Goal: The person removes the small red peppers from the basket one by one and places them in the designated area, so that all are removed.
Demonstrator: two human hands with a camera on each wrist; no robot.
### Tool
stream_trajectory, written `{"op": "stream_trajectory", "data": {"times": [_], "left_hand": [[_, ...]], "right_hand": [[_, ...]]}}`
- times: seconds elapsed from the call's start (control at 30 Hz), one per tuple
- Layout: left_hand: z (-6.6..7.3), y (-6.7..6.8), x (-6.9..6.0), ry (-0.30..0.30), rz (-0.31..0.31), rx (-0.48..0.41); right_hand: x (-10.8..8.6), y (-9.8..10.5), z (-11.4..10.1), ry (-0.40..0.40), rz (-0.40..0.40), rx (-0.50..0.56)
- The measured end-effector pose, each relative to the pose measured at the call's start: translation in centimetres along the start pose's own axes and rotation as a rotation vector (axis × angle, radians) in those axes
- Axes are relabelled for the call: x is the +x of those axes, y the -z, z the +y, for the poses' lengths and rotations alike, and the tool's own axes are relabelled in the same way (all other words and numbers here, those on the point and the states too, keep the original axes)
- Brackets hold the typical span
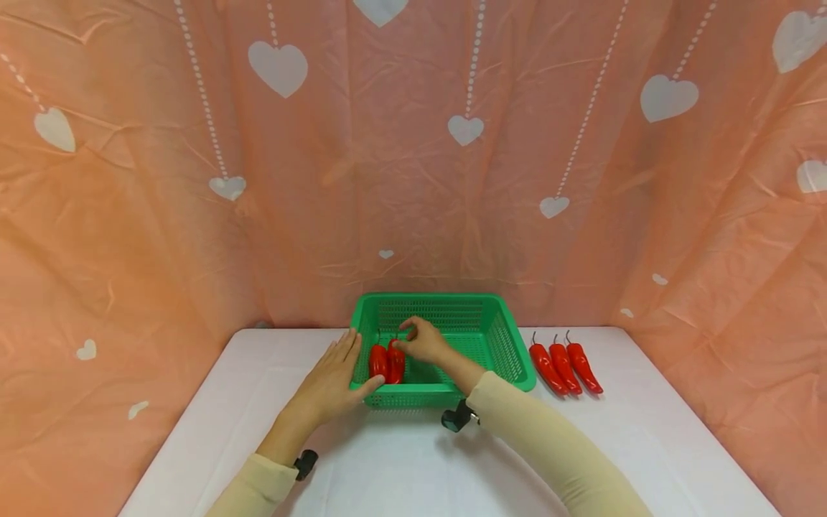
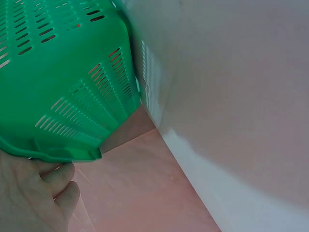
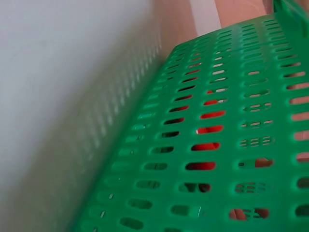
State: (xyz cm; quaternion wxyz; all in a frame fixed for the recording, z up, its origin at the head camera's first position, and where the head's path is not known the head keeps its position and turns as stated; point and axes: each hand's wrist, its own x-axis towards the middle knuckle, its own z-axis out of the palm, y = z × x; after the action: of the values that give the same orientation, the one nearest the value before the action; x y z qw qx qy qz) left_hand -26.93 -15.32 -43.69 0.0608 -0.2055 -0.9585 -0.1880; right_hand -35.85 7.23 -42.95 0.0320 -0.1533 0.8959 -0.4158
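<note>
A green slotted plastic basket stands near the back of the table. Inside, at its left end, two red chili peppers lie side by side, stems toward the back. My left hand rests on the basket's left rim with straight fingers, its thumb over the front left corner. In the left wrist view its fingers touch the rim. My right hand reaches into the basket, thumb at the top of the right-hand pepper, index finger apart from the thumb. The right wrist view shows only the basket wall, red through its slots.
Three more red chili peppers lie in a row on the white table, right of the basket. A pink curtain with white hearts hangs behind and at both sides of the table.
</note>
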Motion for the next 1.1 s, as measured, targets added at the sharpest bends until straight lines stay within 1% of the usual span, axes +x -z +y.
{"op": "stream_trajectory", "data": {"times": [0.23,0.57,0.73,0.8,0.97,1.1], "left_hand": [[-0.12,0.0,-0.13,-0.002,0.013,0.0],[-0.04,0.03,-0.2,-0.005,0.017,-0.002],[-0.01,0.02,-0.17,-0.003,0.021,-0.004],[0.01,0.0,-0.17,-0.002,0.02,-0.004],[-0.01,-0.1,-0.17,-0.004,0.016,-0.004],[-0.05,-0.1,0.0,-0.003,0.009,0.001]], "right_hand": [[0.07,-0.15,0.05,-0.023,-0.02,0.012],[0.13,-0.36,0.32,-0.079,-0.07,-0.009],[0.4,-0.58,0.64,-0.077,-0.095,-0.033],[0.47,-0.67,0.78,-0.076,-0.108,-0.031],[0.45,-0.9,0.89,-0.105,-0.136,-0.019],[0.51,-0.96,0.84,-0.117,-0.146,-0.039]]}}
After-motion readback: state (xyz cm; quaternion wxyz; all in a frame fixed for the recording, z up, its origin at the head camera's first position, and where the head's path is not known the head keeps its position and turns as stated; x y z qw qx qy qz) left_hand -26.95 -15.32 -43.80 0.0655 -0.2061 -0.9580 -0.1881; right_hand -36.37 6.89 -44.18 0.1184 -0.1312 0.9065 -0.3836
